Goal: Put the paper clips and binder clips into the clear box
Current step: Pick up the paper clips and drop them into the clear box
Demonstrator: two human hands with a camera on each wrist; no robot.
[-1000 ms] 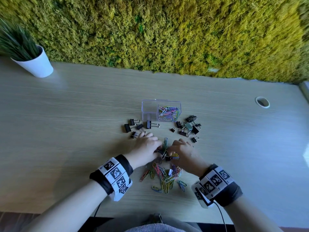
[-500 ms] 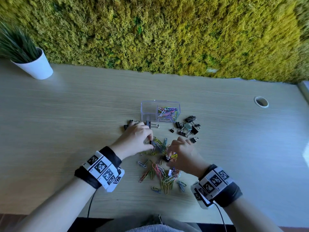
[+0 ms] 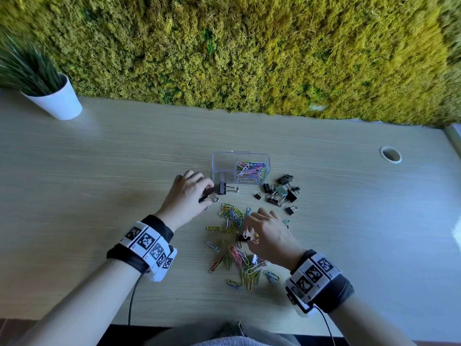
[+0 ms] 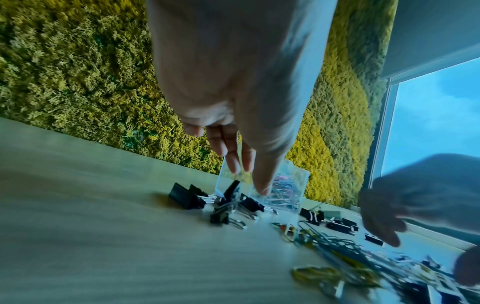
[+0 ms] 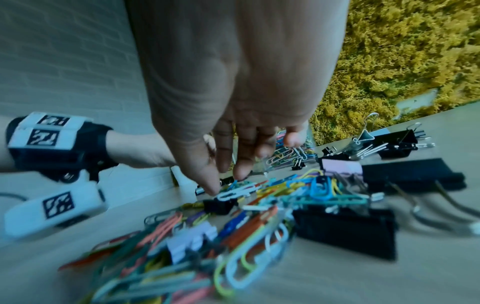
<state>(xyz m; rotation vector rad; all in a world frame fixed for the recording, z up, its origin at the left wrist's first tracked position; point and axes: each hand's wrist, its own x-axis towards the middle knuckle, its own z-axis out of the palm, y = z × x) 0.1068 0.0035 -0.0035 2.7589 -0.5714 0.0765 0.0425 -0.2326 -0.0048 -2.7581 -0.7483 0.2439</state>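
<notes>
Near the middle of the bench (image 3: 99, 171), the clear box (image 3: 224, 168) holds coloured paper clips (image 3: 250, 171) in its right compartment. Just left of the box, the left hand (image 3: 189, 193) reaches over black binder clips (image 3: 222, 189); whether its fingers grip one I cannot tell. Toward the near edge, the right hand (image 3: 270, 236) pinches a white paper clip (image 5: 235, 191) over the loose paper-clip pile (image 3: 239, 260).

Head view downward, blurry wrist views low, all sharing clear box (image 3: 240, 167)
</notes>
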